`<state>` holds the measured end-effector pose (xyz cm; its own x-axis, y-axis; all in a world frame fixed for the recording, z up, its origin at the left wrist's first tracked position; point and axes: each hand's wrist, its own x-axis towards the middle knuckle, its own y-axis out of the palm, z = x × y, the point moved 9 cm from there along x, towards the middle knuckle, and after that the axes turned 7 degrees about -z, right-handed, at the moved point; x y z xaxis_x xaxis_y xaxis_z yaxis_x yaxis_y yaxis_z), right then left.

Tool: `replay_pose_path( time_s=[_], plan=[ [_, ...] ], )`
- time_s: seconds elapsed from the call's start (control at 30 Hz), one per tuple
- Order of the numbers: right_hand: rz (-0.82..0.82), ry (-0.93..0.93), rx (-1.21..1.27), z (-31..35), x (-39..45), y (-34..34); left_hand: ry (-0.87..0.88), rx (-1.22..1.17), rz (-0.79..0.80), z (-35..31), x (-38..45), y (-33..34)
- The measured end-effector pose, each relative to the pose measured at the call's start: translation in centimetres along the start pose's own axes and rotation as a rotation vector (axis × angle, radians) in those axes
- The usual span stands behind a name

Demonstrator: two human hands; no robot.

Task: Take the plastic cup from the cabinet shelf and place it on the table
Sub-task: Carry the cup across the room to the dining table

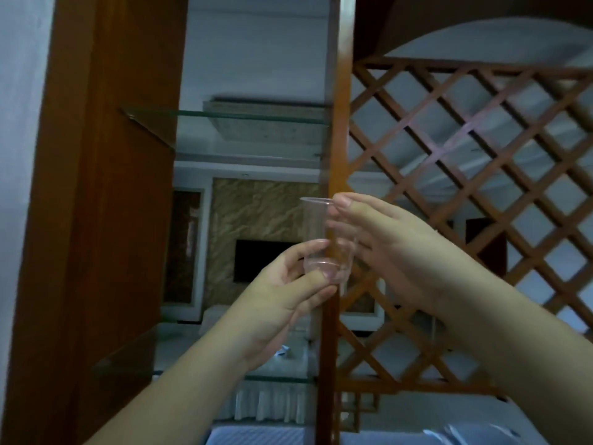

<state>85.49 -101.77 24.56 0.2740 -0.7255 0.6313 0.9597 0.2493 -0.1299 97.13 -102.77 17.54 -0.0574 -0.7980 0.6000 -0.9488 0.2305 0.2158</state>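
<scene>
A clear plastic cup [316,226] is upright in mid-air in front of the open wooden cabinet [106,194], between its two glass shelves. My left hand [282,303] pinches the cup's base from below with thumb and fingers. My right hand [385,245] wraps the cup's right side, thumb tip at the rim. The cup touches no shelf. No table surface is plainly visible.
An upper glass shelf [244,118] and a lower glass shelf [276,379] span the cabinet. A wooden post [337,139] stands just behind the cup. A diagonal wooden lattice [475,175] fills the right side. A room with a dark screen [266,258] shows through.
</scene>
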Motion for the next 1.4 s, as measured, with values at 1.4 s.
replay_pose_path(
  time_s=[1.4],
  plan=[
    [-0.954,0.418,-0.686,3.9,-38.9,-52.8,-0.817,-0.607,0.639,28.8,-11.5,60.7]
  ],
)
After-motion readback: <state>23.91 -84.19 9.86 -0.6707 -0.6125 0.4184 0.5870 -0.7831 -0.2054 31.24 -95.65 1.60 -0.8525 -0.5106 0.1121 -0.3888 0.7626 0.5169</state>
